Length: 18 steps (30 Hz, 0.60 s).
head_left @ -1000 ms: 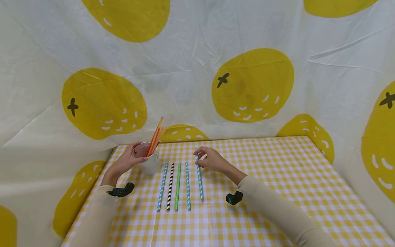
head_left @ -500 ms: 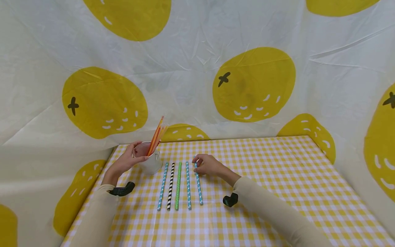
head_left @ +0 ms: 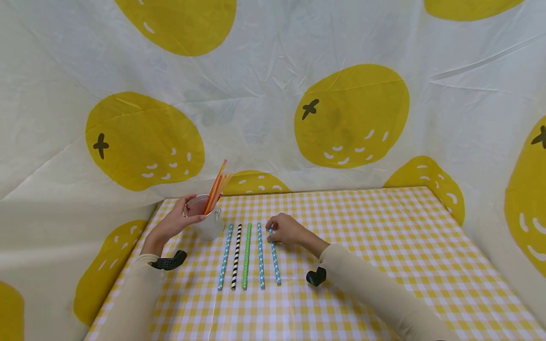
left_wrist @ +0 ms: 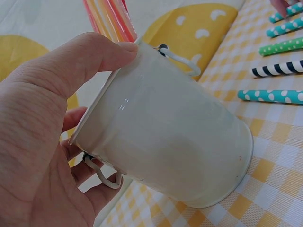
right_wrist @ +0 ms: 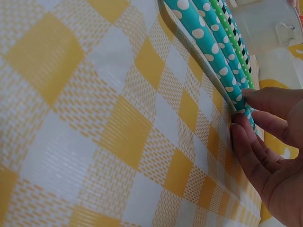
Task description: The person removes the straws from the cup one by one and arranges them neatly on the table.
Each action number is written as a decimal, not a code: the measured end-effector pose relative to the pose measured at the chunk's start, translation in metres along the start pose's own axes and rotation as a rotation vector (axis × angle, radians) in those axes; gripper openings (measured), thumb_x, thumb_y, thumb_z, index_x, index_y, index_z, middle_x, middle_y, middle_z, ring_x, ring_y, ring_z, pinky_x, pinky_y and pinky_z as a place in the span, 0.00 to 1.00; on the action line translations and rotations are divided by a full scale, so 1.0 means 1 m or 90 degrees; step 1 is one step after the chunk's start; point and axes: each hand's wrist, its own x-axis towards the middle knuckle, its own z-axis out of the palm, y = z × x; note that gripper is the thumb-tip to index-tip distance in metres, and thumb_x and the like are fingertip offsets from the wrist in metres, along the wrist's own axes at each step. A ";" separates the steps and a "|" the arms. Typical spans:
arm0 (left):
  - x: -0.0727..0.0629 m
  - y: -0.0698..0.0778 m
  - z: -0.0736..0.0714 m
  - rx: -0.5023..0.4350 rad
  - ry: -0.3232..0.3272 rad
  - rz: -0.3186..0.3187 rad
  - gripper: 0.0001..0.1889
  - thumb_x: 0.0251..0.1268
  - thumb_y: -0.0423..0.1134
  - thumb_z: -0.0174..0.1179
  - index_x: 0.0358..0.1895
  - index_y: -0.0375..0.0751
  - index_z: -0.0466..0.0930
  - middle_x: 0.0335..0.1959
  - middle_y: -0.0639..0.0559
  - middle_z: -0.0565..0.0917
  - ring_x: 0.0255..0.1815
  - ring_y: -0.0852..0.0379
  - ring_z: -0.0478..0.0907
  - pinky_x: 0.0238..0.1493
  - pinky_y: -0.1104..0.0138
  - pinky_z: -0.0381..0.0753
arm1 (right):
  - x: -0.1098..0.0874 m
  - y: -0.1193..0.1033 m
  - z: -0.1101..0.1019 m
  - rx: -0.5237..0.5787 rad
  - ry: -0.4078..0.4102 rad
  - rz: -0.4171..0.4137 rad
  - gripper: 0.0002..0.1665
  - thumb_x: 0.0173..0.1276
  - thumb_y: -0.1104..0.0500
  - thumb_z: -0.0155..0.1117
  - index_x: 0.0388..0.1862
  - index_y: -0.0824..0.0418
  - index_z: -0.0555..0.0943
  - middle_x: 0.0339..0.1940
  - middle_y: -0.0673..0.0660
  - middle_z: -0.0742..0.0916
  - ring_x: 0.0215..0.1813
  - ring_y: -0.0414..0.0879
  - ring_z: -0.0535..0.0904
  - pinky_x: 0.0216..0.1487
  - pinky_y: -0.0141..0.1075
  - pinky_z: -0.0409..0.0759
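Note:
My left hand (head_left: pixel 170 225) grips the rim of a white bucket (head_left: pixel 209 228) that stands tilted at the left of the table. In the left wrist view the thumb lies over the rim of the bucket (left_wrist: pixel 165 123), the other fingers around its far side. Orange, red and yellow sticks (head_left: pixel 214 189) lean out of it. My right hand (head_left: pixel 291 231) pinches the far end of a blue polka-dot paper straw (head_left: pixel 275 265), the rightmost in a row. In the right wrist view this straw (right_wrist: pixel 203 42) lies along the tablecloth, thumb and fingertips at its end.
Left of the held straw lie another blue dotted straw (head_left: pixel 261 258), a green dotted one (head_left: pixel 246 258), a black-and-white striped one (head_left: pixel 236 258) and a further blue one (head_left: pixel 224 260), nearly parallel. A yellow checked tablecloth (head_left: pixel 362 227) covers the table; a lemon-print curtain (head_left: pixel 256 128) hangs behind.
My right hand has drawn the blue dotted straw slightly toward me, so its near end sits closer in line with the others. The left hand and bucket have stayed in place.

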 end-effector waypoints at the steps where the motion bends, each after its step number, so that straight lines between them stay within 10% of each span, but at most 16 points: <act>1: 0.000 0.000 0.000 0.000 0.000 0.001 0.50 0.69 0.44 0.66 0.82 0.40 0.40 0.79 0.32 0.45 0.77 0.31 0.46 0.70 0.34 0.53 | 0.000 0.000 0.000 -0.001 -0.001 -0.002 0.16 0.64 0.62 0.75 0.50 0.63 0.86 0.44 0.59 0.84 0.39 0.46 0.79 0.50 0.46 0.78; 18: -0.001 0.001 0.000 0.005 0.001 0.000 0.48 0.70 0.43 0.66 0.82 0.40 0.40 0.78 0.32 0.45 0.76 0.31 0.47 0.68 0.34 0.55 | 0.000 0.000 -0.001 -0.017 -0.005 -0.026 0.12 0.68 0.62 0.72 0.49 0.61 0.87 0.35 0.54 0.85 0.25 0.41 0.78 0.32 0.36 0.76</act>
